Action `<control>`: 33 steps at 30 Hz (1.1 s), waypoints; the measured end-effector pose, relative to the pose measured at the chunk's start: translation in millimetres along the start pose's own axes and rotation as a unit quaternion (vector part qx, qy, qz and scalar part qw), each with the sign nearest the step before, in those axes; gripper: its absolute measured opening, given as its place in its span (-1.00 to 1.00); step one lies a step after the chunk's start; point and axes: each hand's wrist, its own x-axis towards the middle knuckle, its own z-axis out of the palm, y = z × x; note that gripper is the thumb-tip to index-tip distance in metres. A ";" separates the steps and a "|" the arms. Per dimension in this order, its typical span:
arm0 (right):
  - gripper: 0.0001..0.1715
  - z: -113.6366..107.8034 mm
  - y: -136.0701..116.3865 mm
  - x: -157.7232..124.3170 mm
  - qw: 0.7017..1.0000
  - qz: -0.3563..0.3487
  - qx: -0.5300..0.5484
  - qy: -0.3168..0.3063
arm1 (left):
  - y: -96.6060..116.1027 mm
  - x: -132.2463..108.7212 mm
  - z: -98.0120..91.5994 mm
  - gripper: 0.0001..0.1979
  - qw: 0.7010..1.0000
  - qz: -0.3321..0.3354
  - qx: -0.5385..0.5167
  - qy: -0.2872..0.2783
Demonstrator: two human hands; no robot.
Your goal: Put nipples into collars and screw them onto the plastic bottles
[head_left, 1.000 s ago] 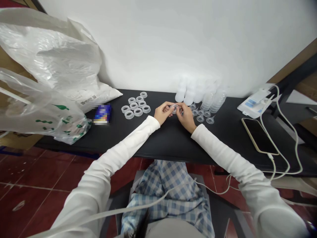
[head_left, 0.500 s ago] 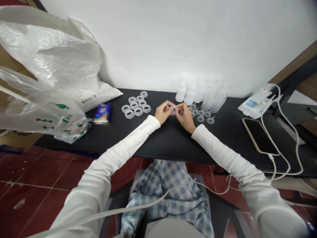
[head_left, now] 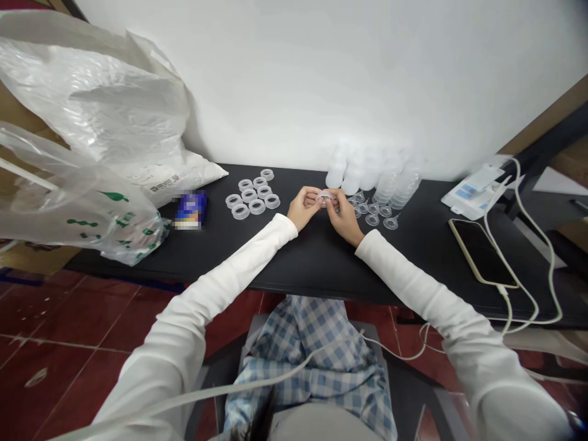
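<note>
Where hands [head_left: 303, 208] [head_left: 344, 219] meet, a clear plastic ring [head_left: 325, 197] shows.

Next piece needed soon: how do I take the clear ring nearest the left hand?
Pinch the clear plastic ring by its outer rim, probably coming from the left hand side: it lies flat, with other rings crowding its opposite side.

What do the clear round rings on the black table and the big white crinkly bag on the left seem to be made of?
The clear round rings look like moulded plastic, maybe silicone: glossy and see-through. The big white crinkly bag looks like thin plastic film, shiny, with sharp creases.
</note>
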 end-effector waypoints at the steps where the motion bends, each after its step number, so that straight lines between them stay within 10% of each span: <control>1: -0.48 0.2 0.7 0.4 1.000 -0.003 0.003 0.000 | -1.0 0.4 -0.2 -0.61 1.000 -0.003 -0.001 0.005; 21: -0.85 2.0 -10.4 0.2 0.997 0.011 -0.042 0.060 | 18.9 -12.2 13.3 -0.79 0.992 0.031 0.118 0.039; 33: -0.47 0.7 -5.9 0.2 1.000 0.003 -0.010 0.019 | 8.5 -1.6 3.3 -0.66 1.000 0.004 0.003 0.012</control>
